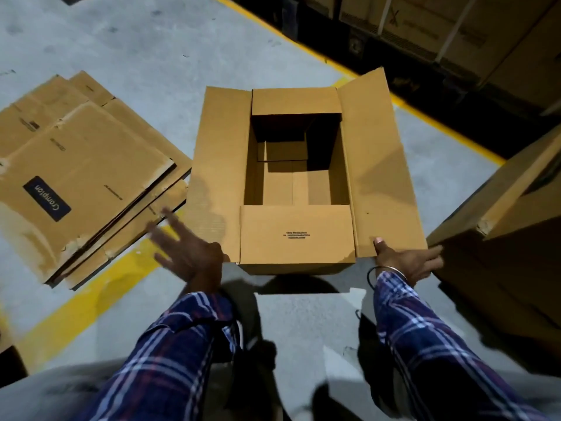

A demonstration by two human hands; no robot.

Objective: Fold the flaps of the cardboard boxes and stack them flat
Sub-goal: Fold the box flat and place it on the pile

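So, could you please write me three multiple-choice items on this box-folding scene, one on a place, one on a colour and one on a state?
1. Where does the stack of flattened boxes lie relative to the open box?
A. To its left
B. To its right
C. Inside it

2. What colour is the floor line under the stack's near corner?
A. White
B. Red
C. Yellow

3. What state are the open box's top flaps in?
A. All taped shut
B. All four spread open
C. Cut off

Answers:
1. A, the flat pile sits on the floor left of the open box, beyond the left hand.
2. C, the painted stripe is yellow.
3. B, the inside is visible and the right hand has its thumb on the right flap's near edge.
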